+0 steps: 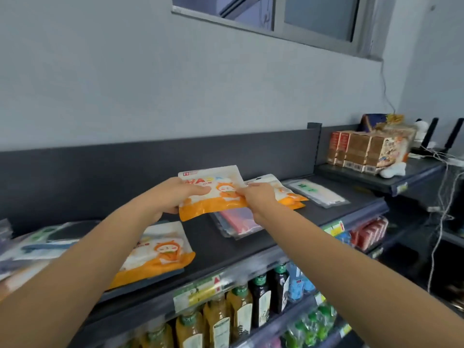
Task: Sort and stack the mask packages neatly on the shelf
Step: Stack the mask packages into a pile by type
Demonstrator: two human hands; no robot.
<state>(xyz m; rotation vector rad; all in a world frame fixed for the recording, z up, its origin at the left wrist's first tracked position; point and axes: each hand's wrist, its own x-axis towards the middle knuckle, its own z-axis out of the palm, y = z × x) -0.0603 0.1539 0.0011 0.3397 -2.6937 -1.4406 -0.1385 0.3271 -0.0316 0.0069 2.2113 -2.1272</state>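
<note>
Both hands raised over the dark top shelf (288, 237), sharing one orange-and-white mask package (213, 193) held above the shelf surface, clear of everything under it. Left hand (173, 197) clamped on the package's left edge, thumb on the printed face; right hand (258, 199) pinching its right edge, fingers closed on the film. Package long axis running left to right, orange band toward the camera, printed top toward the grey back panel (150, 159), face tilted up and slightly toward the viewer. Directly below and to the right, a pink package stack (238, 222) lying flat; just behind the right hand, a second orange package (288, 194), partly hidden; farther right, a clear white package (319, 194) near the shelf's front lip. Bare shelf between the pink stack and a third orange package (160, 252) lying flat at lower left, under the left forearm. More packages at far left, blurred. Back panel close behind; brown cartons (364, 151) on the neighbouring shelf to the right, well apart. Bottles (241, 310) on the shelf below.
</note>
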